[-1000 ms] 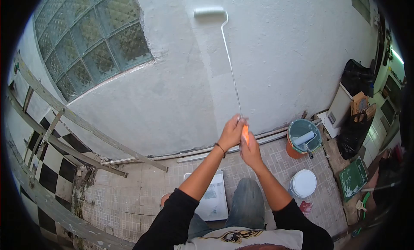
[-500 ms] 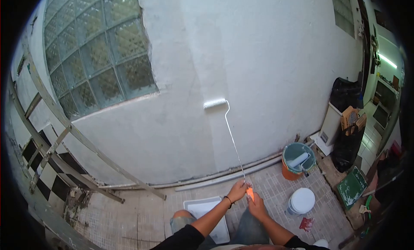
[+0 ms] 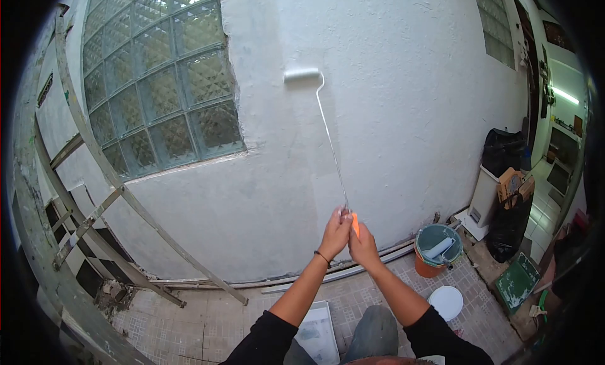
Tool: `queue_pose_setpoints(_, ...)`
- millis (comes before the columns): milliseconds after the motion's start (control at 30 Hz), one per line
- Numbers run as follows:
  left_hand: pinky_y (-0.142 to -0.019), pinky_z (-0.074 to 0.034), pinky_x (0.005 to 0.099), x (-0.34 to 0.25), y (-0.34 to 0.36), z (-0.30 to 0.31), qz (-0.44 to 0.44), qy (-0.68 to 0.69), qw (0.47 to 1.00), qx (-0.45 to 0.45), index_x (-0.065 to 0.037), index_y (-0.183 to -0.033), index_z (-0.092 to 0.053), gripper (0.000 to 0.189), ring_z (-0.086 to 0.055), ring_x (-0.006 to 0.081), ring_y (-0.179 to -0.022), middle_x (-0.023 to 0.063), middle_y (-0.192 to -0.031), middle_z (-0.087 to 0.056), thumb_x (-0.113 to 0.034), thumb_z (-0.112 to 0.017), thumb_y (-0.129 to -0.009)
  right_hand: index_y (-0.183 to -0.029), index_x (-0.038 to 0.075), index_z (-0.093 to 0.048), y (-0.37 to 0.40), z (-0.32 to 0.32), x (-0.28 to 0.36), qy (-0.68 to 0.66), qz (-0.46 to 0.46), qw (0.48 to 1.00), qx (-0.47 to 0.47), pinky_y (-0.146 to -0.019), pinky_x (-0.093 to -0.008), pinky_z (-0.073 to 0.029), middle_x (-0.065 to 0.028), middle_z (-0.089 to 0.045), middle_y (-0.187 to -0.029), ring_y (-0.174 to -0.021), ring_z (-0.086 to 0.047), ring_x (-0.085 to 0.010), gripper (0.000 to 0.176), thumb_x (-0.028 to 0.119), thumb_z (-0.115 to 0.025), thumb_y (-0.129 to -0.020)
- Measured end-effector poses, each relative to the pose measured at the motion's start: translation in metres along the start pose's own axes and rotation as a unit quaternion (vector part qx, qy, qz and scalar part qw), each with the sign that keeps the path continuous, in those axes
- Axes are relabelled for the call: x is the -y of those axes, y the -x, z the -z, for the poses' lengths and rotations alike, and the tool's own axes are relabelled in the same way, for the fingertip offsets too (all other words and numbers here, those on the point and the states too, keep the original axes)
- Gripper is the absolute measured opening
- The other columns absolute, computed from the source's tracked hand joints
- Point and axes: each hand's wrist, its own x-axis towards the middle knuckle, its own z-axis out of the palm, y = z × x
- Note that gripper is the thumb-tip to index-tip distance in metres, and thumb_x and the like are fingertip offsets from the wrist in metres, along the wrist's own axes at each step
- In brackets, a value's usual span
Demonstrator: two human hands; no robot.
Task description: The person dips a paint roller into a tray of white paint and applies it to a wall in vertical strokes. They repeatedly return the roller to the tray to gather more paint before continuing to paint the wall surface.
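A paint roller point(image 3: 302, 76) with a white sleeve lies against the grey-white wall point(image 3: 403, 132), right of the glass-block window. Its long thin metal rod runs down to an orange handle. My left hand point(image 3: 336, 231) is closed around the rod just above the handle. Lower and to the right, my right hand point(image 3: 363, 242) is wrapped around the orange handle. A damp-looking darker strip of wall shows around and below the roller. Between my legs on the floor sits a white paint tray point(image 3: 318, 333), partly hidden by my left arm and leg.
A wooden ladder or frame point(image 3: 94, 144) leans at the left beside the glass-block window point(image 3: 164, 81). To the right stand an orange-and-green bucket point(image 3: 430, 264) holding a second roller point(image 3: 439, 248), a white lidded pail point(image 3: 446, 302), a green board point(image 3: 517, 279) and black bags point(image 3: 504, 236).
Both hands have risen and pushed forward, carrying the roller higher up the wall. My view has tilted up somewhat, and less of the pail and tray shows.
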Motion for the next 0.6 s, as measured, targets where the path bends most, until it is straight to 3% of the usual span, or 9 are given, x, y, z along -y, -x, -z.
queue_pose_setpoints(67, -0.090, -0.044, 0.0269, -0.027, -0.008, 0.005, -0.072, -0.055, 0.995, -0.050, 0.004, -0.132, -0.041, 0.043, -0.050, 0.0128, -0.106, 0.0099, -0.122, -0.053, -0.022, -0.048, -0.098, -0.095, 0.000, -0.053, -0.028, -0.003, 0.024, -0.014, 0.051, 0.998, -0.032, -0.065, -0.0485, -0.047, -0.0255, -0.062, -0.081, -0.080, -0.061, -0.0461, 0.032, 0.031, -0.046, -0.095)
queue_pose_setpoints(133, -0.088, -0.044, 0.0273, -0.046, -0.018, 0.014, -0.078, -0.034, 0.996, -0.034, 0.004, -0.133, -0.041, 0.045, -0.050, 0.0129, -0.108, 0.0098, -0.123, -0.053, -0.024, -0.048, -0.098, -0.092, 0.000, -0.054, -0.063, -0.009, 0.034, -0.032, 0.141, 0.986, -0.078, -0.063, -0.0454, -0.048, -0.0229, -0.062, -0.076, -0.074, -0.063, -0.0412, 0.035, 0.034, -0.047, -0.095)
queue_pose_setpoints(200, -0.087, -0.044, 0.0277, -0.067, -0.028, 0.022, -0.085, -0.011, 0.996, -0.018, 0.004, -0.134, -0.040, 0.047, -0.050, 0.0130, -0.110, 0.0097, -0.124, -0.052, -0.025, -0.048, -0.098, -0.092, -0.001, -0.055, -0.081, 0.008, 0.086, -0.022, 0.082, 0.996, -0.035, -0.060, -0.0419, -0.049, -0.0199, -0.062, -0.073, -0.067, -0.064, -0.0335, 0.039, 0.037, -0.048, -0.095)
queue_pose_setpoints(267, -0.085, -0.044, 0.0294, -0.090, -0.039, 0.031, -0.089, -0.038, 0.995, -0.006, 0.004, -0.136, -0.038, 0.052, -0.051, 0.0144, -0.112, 0.0092, -0.124, -0.052, -0.031, -0.046, -0.099, -0.091, -0.001, -0.055, -0.106, 0.014, 0.115, -0.014, 0.081, 0.996, -0.035, -0.053, -0.0383, -0.048, -0.0161, -0.062, -0.070, -0.058, -0.062, -0.0253, 0.041, 0.040, -0.048, -0.094)
queue_pose_setpoints(400, -0.084, -0.044, 0.0305, -0.134, -0.059, 0.042, -0.123, -0.049, 0.991, -0.003, 0.003, -0.138, -0.034, 0.057, -0.052, 0.0165, -0.110, 0.0097, -0.125, -0.052, -0.038, -0.042, -0.099, -0.091, -0.001, -0.054, -0.145, 0.026, 0.171, -0.046, 0.074, 0.996, -0.017, -0.041, -0.0334, -0.043, -0.0113, -0.058, -0.065, -0.046, -0.056, -0.0197, 0.041, 0.040, -0.048, -0.095)
queue_pose_setpoints(600, -0.087, -0.044, 0.0316, -0.191, -0.062, 0.040, -0.118, -0.039, 0.992, -0.009, 0.004, -0.140, -0.030, 0.061, -0.053, 0.0193, -0.110, 0.0133, -0.130, -0.049, -0.040, -0.040, -0.099, -0.091, -0.003, -0.053, -0.176, 0.036, 0.211, -0.066, 0.081, 0.994, -0.020, -0.039, -0.0326, -0.042, -0.0108, -0.058, -0.065, -0.045, -0.056, -0.0193, 0.043, 0.040, -0.048, -0.095)
